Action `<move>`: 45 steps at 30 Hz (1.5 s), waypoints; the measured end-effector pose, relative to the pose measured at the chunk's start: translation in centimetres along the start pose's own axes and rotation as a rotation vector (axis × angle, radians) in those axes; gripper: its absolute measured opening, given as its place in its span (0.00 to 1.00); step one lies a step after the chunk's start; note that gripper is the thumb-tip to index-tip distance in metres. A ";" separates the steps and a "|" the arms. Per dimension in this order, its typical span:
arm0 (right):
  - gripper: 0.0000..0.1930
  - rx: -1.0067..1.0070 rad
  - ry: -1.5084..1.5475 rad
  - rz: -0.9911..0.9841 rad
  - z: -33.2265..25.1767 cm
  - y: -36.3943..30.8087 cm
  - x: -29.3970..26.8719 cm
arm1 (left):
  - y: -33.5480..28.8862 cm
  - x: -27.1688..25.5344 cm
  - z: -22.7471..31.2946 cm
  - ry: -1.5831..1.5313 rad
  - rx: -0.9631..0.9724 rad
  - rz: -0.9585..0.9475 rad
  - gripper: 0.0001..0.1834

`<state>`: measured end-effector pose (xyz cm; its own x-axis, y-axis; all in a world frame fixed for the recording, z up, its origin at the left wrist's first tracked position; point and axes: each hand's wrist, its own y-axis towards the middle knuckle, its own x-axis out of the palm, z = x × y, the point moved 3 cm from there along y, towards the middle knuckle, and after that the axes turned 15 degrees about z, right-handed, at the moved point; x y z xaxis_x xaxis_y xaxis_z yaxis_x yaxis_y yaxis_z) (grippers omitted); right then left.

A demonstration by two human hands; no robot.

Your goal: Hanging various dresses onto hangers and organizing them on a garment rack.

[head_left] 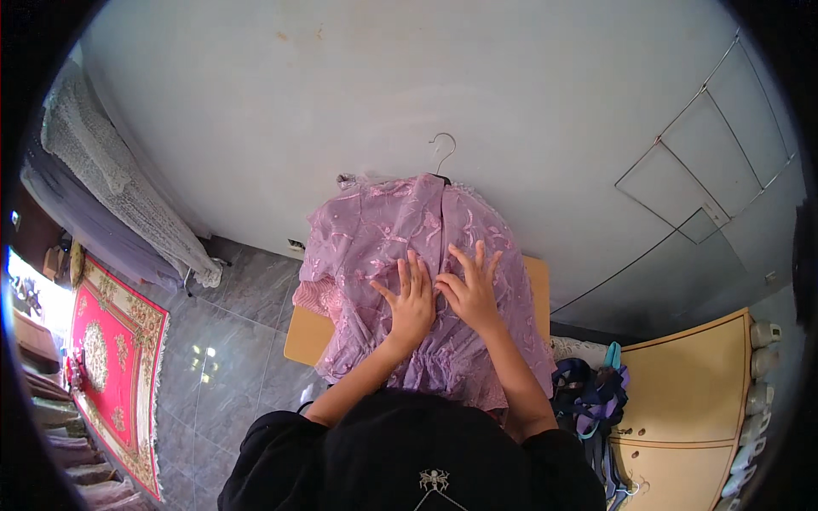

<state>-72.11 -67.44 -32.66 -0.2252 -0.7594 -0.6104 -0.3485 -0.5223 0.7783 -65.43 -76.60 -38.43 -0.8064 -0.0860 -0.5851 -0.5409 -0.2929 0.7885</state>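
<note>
A lilac embroidered dress (388, 226) lies spread out before me on a hanger (442, 149), its metal hook standing up from the neckline. Both hands are at the middle of its front, close to the vertical front seam. My left hand (411, 308) rests palm down on the cloth with its fingers stretched out and spread. Just right of the seam, my right hand (471, 296) brings thumb and forefinger together on the fabric while its other fingers fan out. The exact bit of cloth between those fingertips is too small to make out.
Beneath the dress is a light wooden board (305, 336). A pale wall (358, 94) rises behind it. Garments (94, 153) hang at left above a red rug (115, 366) on grey tiles. At right are a wooden cabinet (682, 383), dark straps (588, 387) and a wire rack (682, 157).
</note>
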 end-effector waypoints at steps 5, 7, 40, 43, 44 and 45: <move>0.06 0.023 0.022 -0.002 -0.1 -0.1 0.0 | -0.1 0.2 -0.1 0.067 0.023 -0.023 0.26; 0.05 0.040 0.035 -0.001 -0.2 0.0 -0.2 | -0.2 0.1 -0.1 0.062 0.014 -0.023 0.26; 0.08 0.179 -0.268 0.234 3.5 7.9 0.8 | 0.2 -1.9 -0.3 -0.159 -0.137 -0.086 0.28; 0.08 0.168 -0.282 0.239 4.7 9.1 1.4 | 0.4 -1.7 -0.2 -0.176 -0.166 -0.094 0.27; 0.08 0.164 -0.279 0.244 5.0 9.5 1.5 | 0.2 -1.7 -0.2 -0.178 -0.151 -0.099 0.26; 0.08 0.192 -0.279 0.258 5.4 9.9 1.4 | 0.0 -1.7 -0.2 -0.179 -0.136 -0.103 0.26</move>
<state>-80.82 -71.62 -26.60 -0.5554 -0.7082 -0.4359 -0.4056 -0.2270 0.8854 -64.08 -76.61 -37.47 -0.7848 0.1176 -0.6085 -0.5949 -0.4182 0.6865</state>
